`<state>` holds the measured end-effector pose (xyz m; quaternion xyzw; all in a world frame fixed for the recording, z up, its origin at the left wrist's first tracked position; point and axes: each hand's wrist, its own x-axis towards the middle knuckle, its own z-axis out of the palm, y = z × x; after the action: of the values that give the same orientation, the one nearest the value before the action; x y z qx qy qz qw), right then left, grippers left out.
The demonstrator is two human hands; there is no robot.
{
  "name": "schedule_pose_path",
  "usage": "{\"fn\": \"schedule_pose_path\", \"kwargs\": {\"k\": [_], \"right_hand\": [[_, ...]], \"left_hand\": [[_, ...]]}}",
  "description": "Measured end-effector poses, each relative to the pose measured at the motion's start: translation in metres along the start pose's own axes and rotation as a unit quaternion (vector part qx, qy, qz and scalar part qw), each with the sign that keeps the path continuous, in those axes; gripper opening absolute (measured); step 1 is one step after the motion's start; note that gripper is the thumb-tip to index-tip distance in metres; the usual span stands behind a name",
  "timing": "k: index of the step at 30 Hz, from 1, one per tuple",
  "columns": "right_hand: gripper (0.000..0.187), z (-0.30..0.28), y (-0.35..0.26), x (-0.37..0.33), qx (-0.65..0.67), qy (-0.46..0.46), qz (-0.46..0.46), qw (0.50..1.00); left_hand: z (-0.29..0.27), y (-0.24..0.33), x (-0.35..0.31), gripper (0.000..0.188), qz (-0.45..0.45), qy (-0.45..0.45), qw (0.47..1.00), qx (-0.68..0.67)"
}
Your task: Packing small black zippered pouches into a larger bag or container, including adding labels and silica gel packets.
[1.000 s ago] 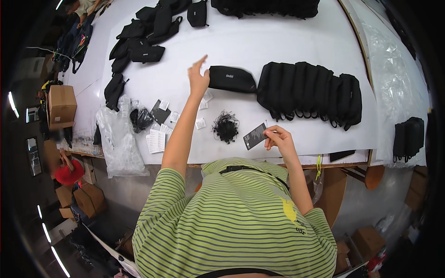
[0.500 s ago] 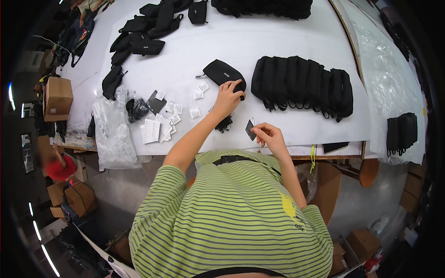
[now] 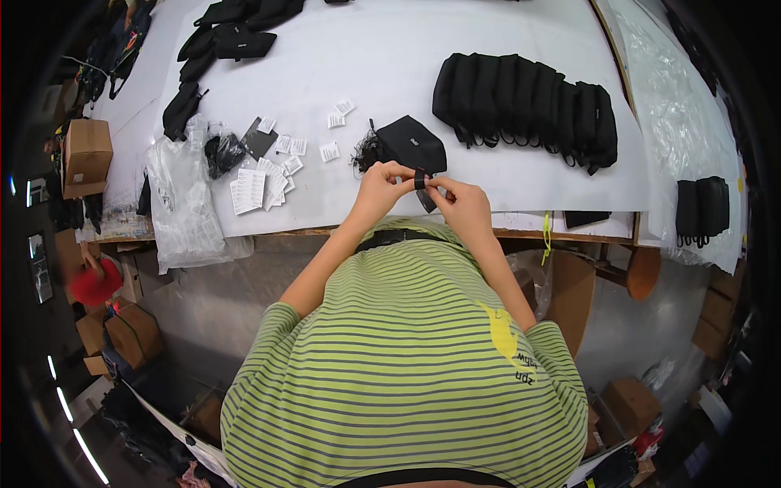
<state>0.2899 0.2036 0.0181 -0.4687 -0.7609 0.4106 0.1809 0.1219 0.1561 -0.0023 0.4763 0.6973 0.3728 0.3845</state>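
A black zippered pouch (image 3: 413,140) lies on the white table just beyond my hands, its near end toward me. My left hand (image 3: 382,189) pinches the pouch's black strap loop (image 3: 420,180). Close against that loop, my right hand (image 3: 465,203) has its fingertips pressed together on a dark hang tag (image 3: 425,202), which hangs below the fingers. The tag's thin string is too small to follow there. Beside the pouch's left end sits a small heap of black strings (image 3: 368,153).
Black pouches (image 3: 521,102) stand in a row at the right, with more pouches (image 3: 244,41) piled far left. White paper labels (image 3: 250,189), a dark card (image 3: 260,142) and clear plastic bags (image 3: 183,211) lie on the left. The table's front edge (image 3: 504,234) runs before me.
My left hand has drawn the pouch nearer and turned it, shifting its grip to the strap loop. My right hand has brought the hang tag left to the loop. The view has shifted.
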Motion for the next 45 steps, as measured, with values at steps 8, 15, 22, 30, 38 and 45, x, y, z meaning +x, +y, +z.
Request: {"fn": "schedule_pose_path", "kwargs": {"k": [8, 15, 22, 30, 38, 45], "right_hand": [[0.016, -0.007, -0.004, -0.009, 0.053, -0.056, 0.019, 0.997], [0.010, -0.019, -0.009, -0.017, 0.490, -0.036, 0.018, 0.871], [0.010, -0.021, -0.013, -0.017, 0.507, -0.079, -0.012, 0.858], [0.009, -0.023, -0.025, -0.024, 0.483, -0.053, -0.051, 0.872], [0.010, -0.024, -0.031, -0.028, 0.494, -0.057, -0.074, 0.865], [0.010, -0.028, -0.034, -0.030, 0.461, -0.063, -0.069, 0.882]], "left_hand": [[0.000, -0.002, -0.021, 0.016, -0.010, 0.052, 0.992, -0.112], [-0.013, 0.036, -0.036, 0.015, -0.008, 0.059, 0.910, -0.410], [-0.023, 0.055, -0.042, 0.014, -0.039, -0.066, 0.932, -0.353], [-0.018, 0.082, -0.053, 0.011, -0.019, -0.084, 0.934, -0.346], [-0.021, 0.085, -0.053, 0.013, -0.017, -0.081, 0.961, -0.262], [-0.021, 0.087, -0.054, 0.012, -0.034, -0.087, 0.963, -0.254]]}}
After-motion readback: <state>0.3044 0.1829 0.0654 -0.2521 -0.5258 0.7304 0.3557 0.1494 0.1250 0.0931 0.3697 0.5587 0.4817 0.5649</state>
